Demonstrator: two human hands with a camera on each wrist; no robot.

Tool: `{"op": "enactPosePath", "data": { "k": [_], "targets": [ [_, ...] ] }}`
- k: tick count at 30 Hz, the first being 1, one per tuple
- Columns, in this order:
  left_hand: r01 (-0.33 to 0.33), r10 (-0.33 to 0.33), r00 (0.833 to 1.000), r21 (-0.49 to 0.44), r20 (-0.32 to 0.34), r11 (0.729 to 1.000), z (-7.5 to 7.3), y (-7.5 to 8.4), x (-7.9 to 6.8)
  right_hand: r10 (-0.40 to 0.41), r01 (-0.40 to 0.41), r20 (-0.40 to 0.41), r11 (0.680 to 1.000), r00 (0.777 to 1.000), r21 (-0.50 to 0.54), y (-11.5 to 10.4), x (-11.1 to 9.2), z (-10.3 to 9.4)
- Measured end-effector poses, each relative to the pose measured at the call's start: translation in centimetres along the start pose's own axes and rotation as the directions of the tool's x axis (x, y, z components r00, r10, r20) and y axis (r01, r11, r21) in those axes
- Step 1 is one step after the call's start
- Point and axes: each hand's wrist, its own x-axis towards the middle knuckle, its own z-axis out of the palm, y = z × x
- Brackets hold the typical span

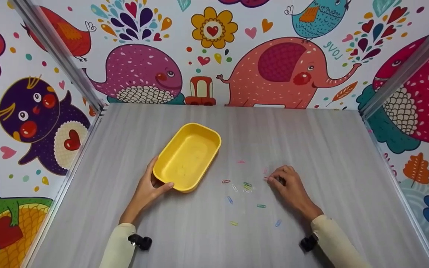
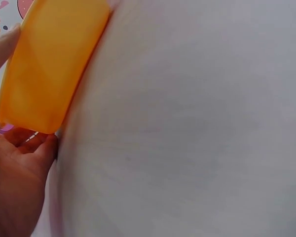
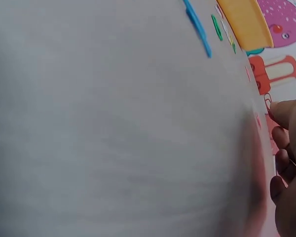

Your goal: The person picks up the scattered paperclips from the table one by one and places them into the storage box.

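Observation:
My left hand (image 1: 148, 192) grips the near left end of a yellow rectangular tub (image 1: 188, 160), thumb at the rim and fingers round its outer side. The left wrist view shows the tub's outer wall (image 2: 54, 64) tilted against the hand. Over on the right, my right hand (image 1: 291, 188) pinches a red paper clip (image 3: 267, 100) between thumb and forefinger, its other fingers curled in. A pink paper clip (image 1: 265, 170) lies just beyond those fingertips.
Between the hands lie several loose paper clips, among them a red one (image 1: 226, 181), a blue one (image 1: 230, 200) and a green one (image 1: 261, 206). Another blue clip (image 1: 278, 223) is nearer the front. Printed panels (image 1: 214, 67) wall the grey table (image 1: 311, 137) at the back and sides.

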Motion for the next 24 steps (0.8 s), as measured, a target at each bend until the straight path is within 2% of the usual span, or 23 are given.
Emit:
{"op": "enactPosePath", "data": {
  "k": [4,7,13,18,24],
  "targets": [
    [0.009,-0.009,1.000,0.006,0.000,1.000,0.0,0.0,0.0,0.046,-0.046,0.021,0.999,0.999,0.021,-0.9,0.2,0.2],
    [0.023,-0.023,1.000,0.000,0.002,1.000,0.0,0.1,0.0,0.048,-0.049,0.032,0.998,0.998,0.029,-1.5,0.4,0.2],
    [0.040,-0.040,0.999,-0.011,0.005,0.999,0.0,0.1,-0.1,-0.022,0.020,0.045,0.999,0.999,0.045,-2.2,1.2,0.2],
    [0.032,-0.032,0.999,-0.011,0.005,0.999,0.0,0.0,-0.2,-0.091,0.088,0.066,0.995,0.994,0.050,-2.7,2.1,0.1],
    [0.019,-0.019,1.000,-0.015,0.008,1.000,0.0,0.0,-0.2,-0.151,0.149,0.051,0.988,0.987,0.043,-2.9,3.1,0.3]
  ]
}}
